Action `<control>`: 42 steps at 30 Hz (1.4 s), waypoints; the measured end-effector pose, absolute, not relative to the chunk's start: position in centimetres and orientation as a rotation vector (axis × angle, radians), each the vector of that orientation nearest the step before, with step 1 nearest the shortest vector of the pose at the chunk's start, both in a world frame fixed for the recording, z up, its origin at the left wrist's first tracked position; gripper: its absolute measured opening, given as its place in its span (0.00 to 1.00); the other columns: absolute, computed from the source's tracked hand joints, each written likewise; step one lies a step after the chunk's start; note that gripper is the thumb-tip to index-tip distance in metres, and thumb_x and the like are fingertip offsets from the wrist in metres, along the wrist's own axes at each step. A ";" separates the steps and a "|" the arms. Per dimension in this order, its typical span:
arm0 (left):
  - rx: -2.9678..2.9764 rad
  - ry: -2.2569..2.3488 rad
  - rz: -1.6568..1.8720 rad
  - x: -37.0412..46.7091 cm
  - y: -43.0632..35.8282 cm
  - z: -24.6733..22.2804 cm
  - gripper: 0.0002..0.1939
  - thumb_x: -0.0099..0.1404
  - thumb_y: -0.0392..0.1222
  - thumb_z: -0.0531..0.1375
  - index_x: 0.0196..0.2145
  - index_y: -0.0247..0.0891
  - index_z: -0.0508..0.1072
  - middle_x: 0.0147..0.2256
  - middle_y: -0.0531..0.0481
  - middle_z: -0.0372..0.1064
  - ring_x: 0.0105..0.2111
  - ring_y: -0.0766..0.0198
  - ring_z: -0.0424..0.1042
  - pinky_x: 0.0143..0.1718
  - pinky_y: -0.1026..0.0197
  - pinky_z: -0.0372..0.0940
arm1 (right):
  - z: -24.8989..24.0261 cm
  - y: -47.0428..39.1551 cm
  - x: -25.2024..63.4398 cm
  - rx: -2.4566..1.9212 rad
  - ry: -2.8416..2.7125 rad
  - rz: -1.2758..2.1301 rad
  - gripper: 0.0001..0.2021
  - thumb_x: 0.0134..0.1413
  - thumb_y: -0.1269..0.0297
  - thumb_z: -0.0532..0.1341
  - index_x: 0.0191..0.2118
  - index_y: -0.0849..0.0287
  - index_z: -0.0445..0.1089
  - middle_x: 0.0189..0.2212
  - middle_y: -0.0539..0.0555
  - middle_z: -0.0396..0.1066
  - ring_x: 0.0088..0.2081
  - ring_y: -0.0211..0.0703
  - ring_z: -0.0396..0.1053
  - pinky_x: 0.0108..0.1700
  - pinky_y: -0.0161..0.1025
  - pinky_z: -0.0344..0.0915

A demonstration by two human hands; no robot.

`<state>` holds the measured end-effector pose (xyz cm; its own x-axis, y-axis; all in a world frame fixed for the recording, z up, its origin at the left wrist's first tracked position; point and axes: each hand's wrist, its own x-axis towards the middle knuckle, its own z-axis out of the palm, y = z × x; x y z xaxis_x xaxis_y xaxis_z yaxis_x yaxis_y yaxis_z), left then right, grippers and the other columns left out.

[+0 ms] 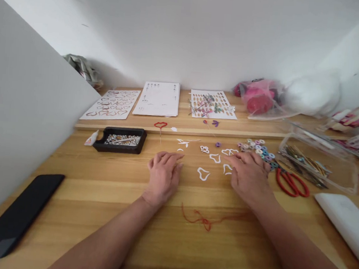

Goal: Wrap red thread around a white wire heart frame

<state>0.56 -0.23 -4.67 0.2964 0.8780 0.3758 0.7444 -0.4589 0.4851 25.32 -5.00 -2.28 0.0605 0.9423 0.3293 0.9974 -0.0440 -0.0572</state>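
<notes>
My left hand (pixel 163 176) rests on the wooden table with its fingers loosely bent, thumb and index apart and nothing between them. Beside its fingertips lies a small curved white piece (pixel 180 150). My right hand (pixel 251 175) is open too, its index fingertip at a white wavy outline (pixel 229 152) and its thumb near another white cut-out (pixel 227 169), partly hidden. Between the hands lie a white heart-like outline (pixel 202 174), a curved outline (pixel 215 158) and a small flower-like outline (pixel 204 149). A white leafy stem shape (pixel 183 143) lies farther back. Red thread (pixel 204 222) lies tangled nearer me.
Black bead tray (pixel 119 149) and glue bottle (pixel 92 138) stand left, black phone-like slab (pixel 16 216) nearer. Thread spools (pixel 259 147), red-handled pliers (pixel 292 183), clear toolbox (pixel 319 165) and white case (pixel 345 222) are right. Patterned sheets (pixel 111 104) lie on the raised shelf.
</notes>
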 end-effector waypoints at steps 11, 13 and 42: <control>2.356 1.294 0.826 0.2 0.5 -5.5 0.13 0.72 0.45 0.53 0.45 0.44 0.76 0.48 0.49 0.75 0.50 0.58 0.69 0.52 0.50 0.57 | -2.5 -5.1 25.0 -2.012 -2.048 -0.051 0.25 0.49 0.79 0.55 0.49 0.47 0.76 0.48 0.55 0.71 0.52 0.52 0.58 0.48 0.47 0.49; 2.377 1.282 0.843 0.2 0.6 -5.8 0.14 0.72 0.43 0.53 0.51 0.44 0.73 0.54 0.47 0.72 0.55 0.58 0.67 0.57 0.48 0.55 | -2.5 -5.0 25.1 -1.968 -2.049 -0.051 0.24 0.51 0.78 0.54 0.49 0.49 0.76 0.48 0.55 0.71 0.52 0.51 0.58 0.49 0.47 0.50; 2.258 1.142 1.106 -0.7 1.0 -5.5 0.14 0.69 0.49 0.56 0.30 0.43 0.76 0.32 0.51 0.76 0.38 0.58 0.73 0.45 0.53 0.60 | -2.0 -5.6 24.3 -1.762 -1.968 -0.012 0.10 0.61 0.67 0.57 0.40 0.54 0.77 0.38 0.54 0.74 0.47 0.50 0.59 0.50 0.47 0.50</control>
